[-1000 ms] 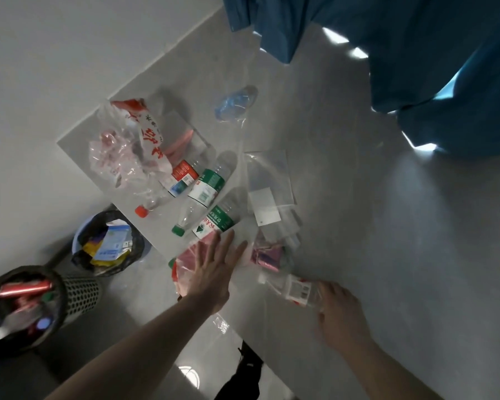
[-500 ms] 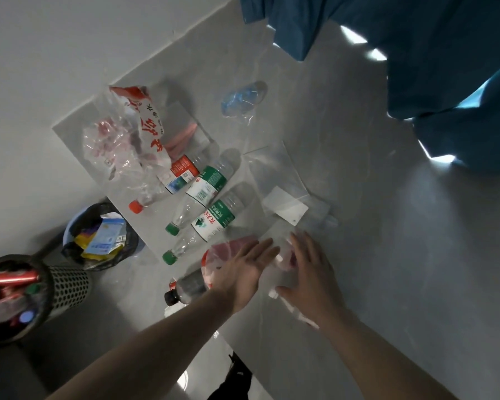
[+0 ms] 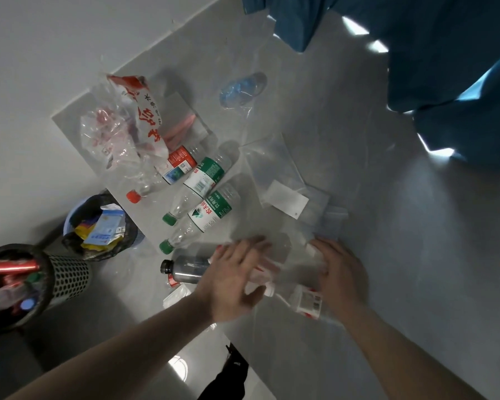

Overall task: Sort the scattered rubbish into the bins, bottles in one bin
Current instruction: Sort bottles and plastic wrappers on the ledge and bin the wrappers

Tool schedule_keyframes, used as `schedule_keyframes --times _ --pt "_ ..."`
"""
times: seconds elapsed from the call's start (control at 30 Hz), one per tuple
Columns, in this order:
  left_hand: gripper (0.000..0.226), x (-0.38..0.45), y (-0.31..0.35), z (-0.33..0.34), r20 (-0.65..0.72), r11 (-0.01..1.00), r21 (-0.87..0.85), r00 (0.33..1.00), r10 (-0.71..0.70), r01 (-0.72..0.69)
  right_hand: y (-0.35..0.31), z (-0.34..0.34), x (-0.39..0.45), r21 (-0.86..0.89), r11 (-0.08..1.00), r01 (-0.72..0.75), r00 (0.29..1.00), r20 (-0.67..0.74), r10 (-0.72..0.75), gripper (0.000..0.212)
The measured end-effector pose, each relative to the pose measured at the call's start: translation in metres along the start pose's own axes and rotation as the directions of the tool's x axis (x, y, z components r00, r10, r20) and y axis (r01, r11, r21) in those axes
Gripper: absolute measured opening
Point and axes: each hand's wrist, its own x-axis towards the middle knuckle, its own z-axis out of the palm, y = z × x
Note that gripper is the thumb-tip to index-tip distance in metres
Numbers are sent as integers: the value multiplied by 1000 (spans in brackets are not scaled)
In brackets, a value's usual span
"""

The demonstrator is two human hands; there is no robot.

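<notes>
1. Surface. A grey, glossy tabletop carries the scattered rubbish; dark blue cloth hangs over its far right side.
2. Hands. The left hand lies with fingers spread and fairly straight over a clear, crumpled plastic bottle with a white cap near the front edge. The right hand rests at the bottle's other end, beside a red-and-white barcode label. Whether its fingers curl round the bottle cannot be told, since they are blurred and partly hidden.
3. Other bottles. A dark-capped, grey-bodied bottle lies just left of the left hand. Beyond it lie two clear, green-capped bottles with green-and-white labels, and a red-capped bottle with a red label.
4. Other rubbish. A crumpled clear bag with red print, a bluish crumpled film and flat clear zip bags with a white card lie farther back.
5. Bins. On the floor to the left stand a black perforated metal bin holding bottles and a blue bin with a black liner holding paper wrappers.
6. Step in hand, as judged: gathering the crumpled bottle between both hands. Next, it calls for a firm closing grasp and a carry left to the perforated bin, clear of the grey-bodied bottle.
</notes>
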Motion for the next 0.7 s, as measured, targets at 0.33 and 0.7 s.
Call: schedule_keyframes --times 0.33,0.7 --pt "77 -20 -48 20 172 894 368 925 -338 258 24 -30 -33 168 985 38 981 -193 -5 46" --pt "68 53 3 5 99 944 238 962 -256 227 47 -49 -55 248 968 -24 987 -148 62 34"
